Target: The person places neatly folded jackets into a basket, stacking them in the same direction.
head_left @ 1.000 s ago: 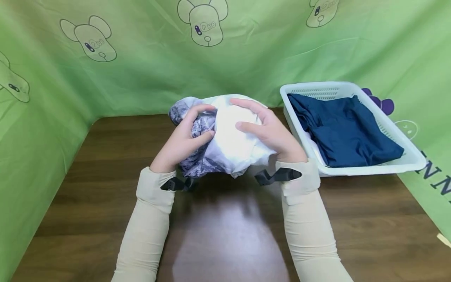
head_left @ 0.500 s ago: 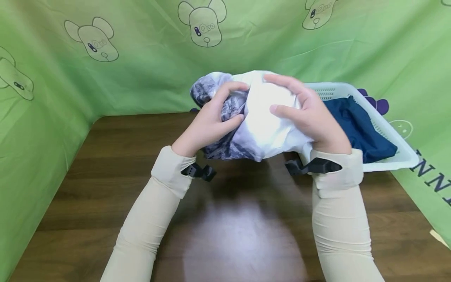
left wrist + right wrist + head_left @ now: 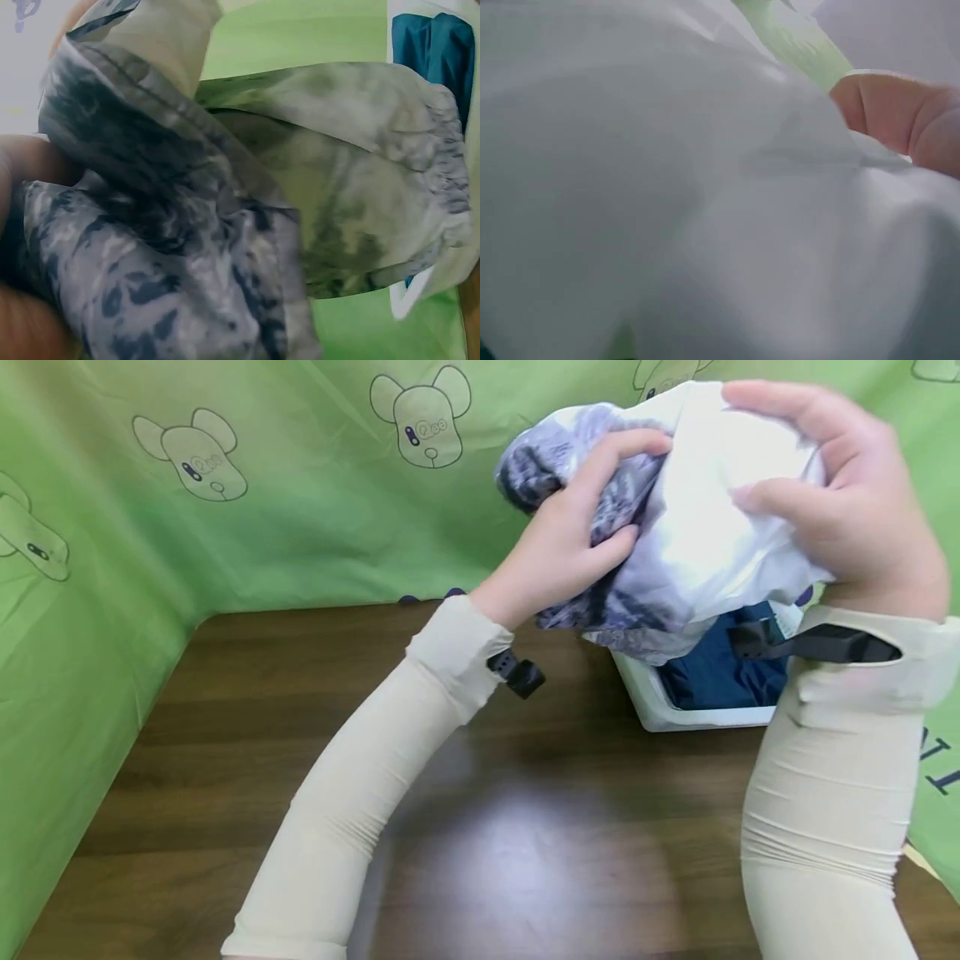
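A bunched garment (image 3: 705,539), white on one side and marbled grey-blue on the other, is held up at the upper right of the head view. My left hand (image 3: 566,531) grips its marbled end, thumb and fingers pressed into the folds. The white end is in the grip of my right hand (image 3: 862,497). In the left wrist view, the marbled cloth (image 3: 157,232) fills the left, and a gathered elastic cuff (image 3: 448,154) hangs at the right. White fabric (image 3: 705,195) covers most of the right wrist view, with part of a finger (image 3: 892,116) at its edge.
Below the garment, a white plastic basket (image 3: 651,706) stands on the brown wooden table (image 3: 247,710), partly hidden by garment and right arm. Folded dark blue clothing (image 3: 720,672) lies in it. A green printed curtain (image 3: 315,527) encloses the back and sides.
Both hands have carried the bunched garment up and to the right, from over the middle of the table to above the basket. The garment now covers much of the basket in the head view.
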Demonstrator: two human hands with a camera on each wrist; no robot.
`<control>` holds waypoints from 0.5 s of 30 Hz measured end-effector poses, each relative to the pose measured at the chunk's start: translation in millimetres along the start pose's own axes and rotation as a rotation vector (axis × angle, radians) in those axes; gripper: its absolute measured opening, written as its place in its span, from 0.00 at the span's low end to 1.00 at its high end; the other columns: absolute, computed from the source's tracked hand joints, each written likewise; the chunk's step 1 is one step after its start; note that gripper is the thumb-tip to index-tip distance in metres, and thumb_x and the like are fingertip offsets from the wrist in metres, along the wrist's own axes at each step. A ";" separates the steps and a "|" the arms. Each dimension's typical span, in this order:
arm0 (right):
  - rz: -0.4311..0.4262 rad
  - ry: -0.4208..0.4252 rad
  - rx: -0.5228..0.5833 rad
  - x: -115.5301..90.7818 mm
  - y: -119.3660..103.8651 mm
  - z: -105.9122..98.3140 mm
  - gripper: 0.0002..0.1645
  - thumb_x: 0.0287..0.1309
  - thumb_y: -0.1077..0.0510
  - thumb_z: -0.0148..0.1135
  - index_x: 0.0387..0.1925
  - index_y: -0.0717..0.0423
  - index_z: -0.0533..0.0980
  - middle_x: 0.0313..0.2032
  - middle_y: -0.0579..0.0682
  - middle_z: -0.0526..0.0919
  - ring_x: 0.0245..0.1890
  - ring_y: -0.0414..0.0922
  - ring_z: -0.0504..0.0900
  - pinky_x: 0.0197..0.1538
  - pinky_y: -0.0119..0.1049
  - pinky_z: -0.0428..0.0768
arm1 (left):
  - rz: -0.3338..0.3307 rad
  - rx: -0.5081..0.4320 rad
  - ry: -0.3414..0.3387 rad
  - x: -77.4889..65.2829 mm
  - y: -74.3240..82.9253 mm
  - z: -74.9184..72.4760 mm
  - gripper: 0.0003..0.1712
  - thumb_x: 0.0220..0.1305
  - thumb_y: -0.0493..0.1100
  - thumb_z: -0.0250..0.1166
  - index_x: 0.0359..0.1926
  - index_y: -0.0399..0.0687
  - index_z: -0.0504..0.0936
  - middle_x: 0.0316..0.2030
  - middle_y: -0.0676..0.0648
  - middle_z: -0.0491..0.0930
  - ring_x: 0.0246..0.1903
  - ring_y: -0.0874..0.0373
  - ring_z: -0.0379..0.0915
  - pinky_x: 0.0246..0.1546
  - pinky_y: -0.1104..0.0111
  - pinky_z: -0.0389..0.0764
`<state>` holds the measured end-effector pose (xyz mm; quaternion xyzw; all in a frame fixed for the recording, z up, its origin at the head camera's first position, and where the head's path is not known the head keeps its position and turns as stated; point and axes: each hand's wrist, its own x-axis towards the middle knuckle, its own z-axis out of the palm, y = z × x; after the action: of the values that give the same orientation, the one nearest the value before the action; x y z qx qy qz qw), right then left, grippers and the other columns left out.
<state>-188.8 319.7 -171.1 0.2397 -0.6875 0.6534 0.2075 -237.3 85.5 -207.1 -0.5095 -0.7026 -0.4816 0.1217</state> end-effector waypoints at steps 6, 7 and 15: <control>-0.009 0.191 -0.413 9.5 -5.7 -30.3 0.38 0.42 0.81 0.56 0.57 0.57 0.83 0.54 0.48 0.78 0.47 0.41 0.69 0.39 0.23 0.74 | -0.045 -0.082 -0.030 26.6 -5.8 36.3 0.35 0.69 0.28 0.55 0.74 0.44 0.59 0.75 0.52 0.57 0.27 0.53 0.68 0.43 0.75 0.71; 0.018 0.212 -0.466 9.5 -5.5 -34.9 0.39 0.43 0.81 0.56 0.57 0.54 0.83 0.53 0.46 0.78 0.46 0.40 0.70 0.39 0.22 0.73 | -0.065 -0.103 -0.038 29.1 -7.9 43.5 0.36 0.68 0.27 0.55 0.75 0.46 0.58 0.75 0.53 0.57 0.26 0.54 0.68 0.41 0.75 0.71; 0.249 0.092 -0.489 -12.0 26.8 -87.2 0.36 0.53 0.77 0.57 0.60 0.48 0.82 0.44 0.42 0.79 0.28 0.33 0.76 0.23 0.21 0.77 | -0.240 -0.191 -0.150 24.5 -34.7 98.9 0.44 0.67 0.25 0.55 0.78 0.56 0.51 0.76 0.61 0.53 0.22 0.59 0.64 0.30 0.71 0.75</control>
<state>-197.8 408.3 -194.5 0.0660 -0.8388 0.4986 0.2084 -245.7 178.8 -260.2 -0.4657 -0.7167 -0.5176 -0.0386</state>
